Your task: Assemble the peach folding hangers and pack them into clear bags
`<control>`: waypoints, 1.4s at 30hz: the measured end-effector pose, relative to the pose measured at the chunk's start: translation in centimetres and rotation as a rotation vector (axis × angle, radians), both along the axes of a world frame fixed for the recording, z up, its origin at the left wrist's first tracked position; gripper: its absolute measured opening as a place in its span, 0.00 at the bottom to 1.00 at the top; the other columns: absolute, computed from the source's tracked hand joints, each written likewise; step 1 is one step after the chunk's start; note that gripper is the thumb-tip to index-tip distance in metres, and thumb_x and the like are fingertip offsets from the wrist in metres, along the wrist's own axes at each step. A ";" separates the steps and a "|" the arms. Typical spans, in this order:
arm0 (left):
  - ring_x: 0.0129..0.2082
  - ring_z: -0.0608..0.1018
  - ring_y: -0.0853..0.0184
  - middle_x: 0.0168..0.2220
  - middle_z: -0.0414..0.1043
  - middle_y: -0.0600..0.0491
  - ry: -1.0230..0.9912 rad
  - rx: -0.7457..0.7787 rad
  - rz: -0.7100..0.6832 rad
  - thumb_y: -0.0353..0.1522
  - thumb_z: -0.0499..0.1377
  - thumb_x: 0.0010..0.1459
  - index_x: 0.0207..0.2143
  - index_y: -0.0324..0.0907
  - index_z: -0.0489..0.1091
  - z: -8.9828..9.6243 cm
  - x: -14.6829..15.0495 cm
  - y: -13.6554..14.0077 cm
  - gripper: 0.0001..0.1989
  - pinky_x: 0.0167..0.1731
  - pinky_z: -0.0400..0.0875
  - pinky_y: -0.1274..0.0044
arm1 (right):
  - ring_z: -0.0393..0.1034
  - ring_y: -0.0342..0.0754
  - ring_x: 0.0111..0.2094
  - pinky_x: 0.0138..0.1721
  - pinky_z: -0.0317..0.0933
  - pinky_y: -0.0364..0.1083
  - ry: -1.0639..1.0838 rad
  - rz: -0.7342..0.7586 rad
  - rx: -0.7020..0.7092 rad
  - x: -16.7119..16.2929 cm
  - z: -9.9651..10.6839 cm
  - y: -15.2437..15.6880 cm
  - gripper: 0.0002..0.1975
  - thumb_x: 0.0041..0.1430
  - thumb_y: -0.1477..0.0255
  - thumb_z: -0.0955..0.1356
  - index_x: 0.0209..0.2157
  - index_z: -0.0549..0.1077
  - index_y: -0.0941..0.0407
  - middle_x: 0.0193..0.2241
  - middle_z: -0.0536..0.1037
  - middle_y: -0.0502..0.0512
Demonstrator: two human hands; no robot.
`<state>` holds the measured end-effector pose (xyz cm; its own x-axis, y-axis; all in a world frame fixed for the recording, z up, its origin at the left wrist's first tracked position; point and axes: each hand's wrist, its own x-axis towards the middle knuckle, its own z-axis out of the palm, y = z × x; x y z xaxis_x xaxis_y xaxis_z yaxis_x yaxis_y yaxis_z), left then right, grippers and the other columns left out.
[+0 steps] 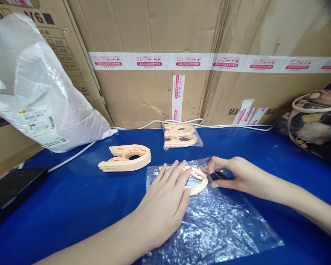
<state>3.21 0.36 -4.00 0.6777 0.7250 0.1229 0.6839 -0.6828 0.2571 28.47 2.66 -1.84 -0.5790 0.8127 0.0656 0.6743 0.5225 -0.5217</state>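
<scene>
A clear plastic bag lies spread on the blue tabletop, with peach folding hangers at its far end, seemingly inside it. My left hand rests flat over them, fingers stretched out and covering their left part. At the hangers' right end my right hand has its thumb and fingers closed on the bag's edge. To the left sits a loose stack of the same folding hangers. Farther back, more hangers lie wrapped in a small clear bag.
Large cardboard boxes stand along the back. A white shipping bag leans at the left, above a dark flat device. A white cable runs along the rear edge. A dark bag with a light handle is at the right.
</scene>
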 end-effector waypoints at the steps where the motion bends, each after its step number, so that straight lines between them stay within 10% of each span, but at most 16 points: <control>1: 0.67 0.50 0.56 0.67 0.48 0.45 0.016 0.020 0.034 0.34 0.38 0.68 0.64 0.38 0.51 -0.1 -0.1 0.1 0.24 0.62 0.49 0.55 | 0.74 0.47 0.34 0.34 0.63 0.45 -0.049 -0.008 0.008 0.5 0.3 0.1 0.09 0.59 0.63 0.68 0.36 0.67 0.52 0.34 0.79 0.47; 11: 0.63 0.60 0.50 0.65 0.50 0.36 0.099 0.063 0.247 0.40 0.44 0.66 0.65 0.31 0.47 0.0 -0.2 0.8 0.30 0.58 0.59 0.56 | 0.75 0.47 0.31 0.29 0.60 0.42 -0.231 -0.097 0.106 2.3 1.0 0.7 0.13 0.52 0.61 0.73 0.35 0.69 0.51 0.32 0.80 0.46; 42: 0.65 0.56 0.61 0.66 0.50 0.49 -0.003 0.108 0.045 0.41 0.42 0.69 0.66 0.42 0.46 -1.3 -3.5 2.1 0.26 0.62 0.56 0.65 | 0.75 0.49 0.37 0.36 0.66 0.46 0.169 -0.179 0.074 -0.1 -1.1 0.6 0.12 0.56 0.65 0.70 0.28 0.62 0.52 0.32 0.79 0.48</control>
<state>-0.32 2.41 -5.33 0.6440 0.7373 0.2039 0.7142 -0.6750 0.1853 28.32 3.24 -2.96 -0.4021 0.8906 0.2124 0.6662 0.4437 -0.5994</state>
